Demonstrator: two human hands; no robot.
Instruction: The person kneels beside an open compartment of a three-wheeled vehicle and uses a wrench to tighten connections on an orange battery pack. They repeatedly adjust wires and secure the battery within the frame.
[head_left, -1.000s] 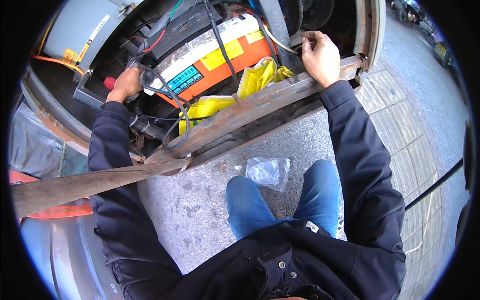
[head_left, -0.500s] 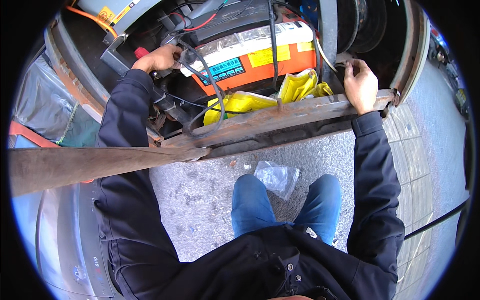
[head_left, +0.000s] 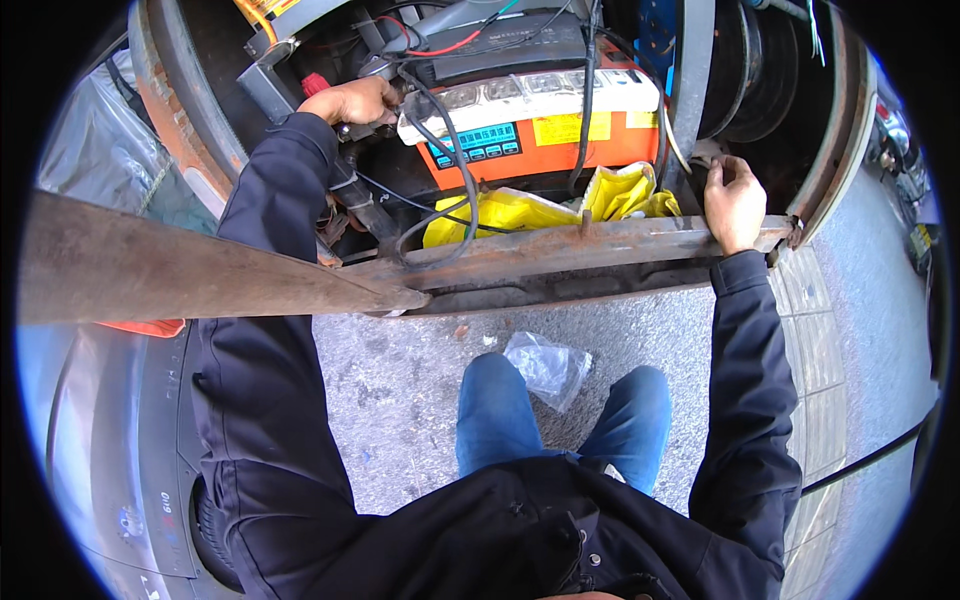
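Note:
My left hand [head_left: 352, 103] reaches in at the left end of an orange and black machine [head_left: 560, 155]. Its fingers are curled at a dark fitting beside the machine; what they grip is hidden. On the right, my right hand [head_left: 735, 203] rests by the rusty metal sill [head_left: 540, 245], fingers bent and pressed together near a white cable [head_left: 679, 152]. I cannot make out what those fingertips hold. A clear-white ribbed strip [head_left: 545, 92] runs along the machine's top edge. Black cable [head_left: 468, 175] loops down in front of it, and crumpled yellow bags [head_left: 520, 210] lie between machine and sill.
A rusty bar [head_left: 230, 262] crosses from the left to the sill. Behind my right hand stands a dark reel [head_left: 760, 80], beside an upright grey post [head_left: 690, 90]. A clear plastic bag [head_left: 548, 370] lies on the pavement between my knees.
The view has shifted, so the machine and sill appear farther right and lower, and the rusty bar sits higher at its left end. Both hands keep about the same places on the machine and sill.

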